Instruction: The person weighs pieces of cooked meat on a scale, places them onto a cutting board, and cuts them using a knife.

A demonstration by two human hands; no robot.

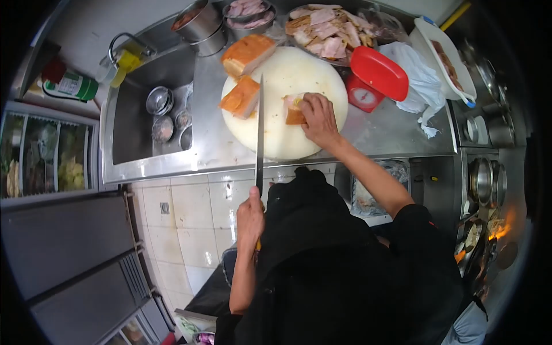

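My left hand [250, 218] is closed round the handle of a long knife [260, 135], whose blade reaches up over the left part of the round white cutting board [287, 72]. On the board's right half, the bent fingers of my right hand [320, 119] hold a small piece of meat [294, 115] with browned skin. Left of the blade lies a browned meat chunk [240, 96]. A larger browned block [247, 53] sits behind it at the board's upper left edge.
A sink [135, 129] with metal bowls is at the left. Behind the board stand metal pots [204, 34] and a tray of cut meat [333, 31]. A red scale [365, 95] and white plastic bag [417, 75] lie right. Flames [500, 230] show at the far right.
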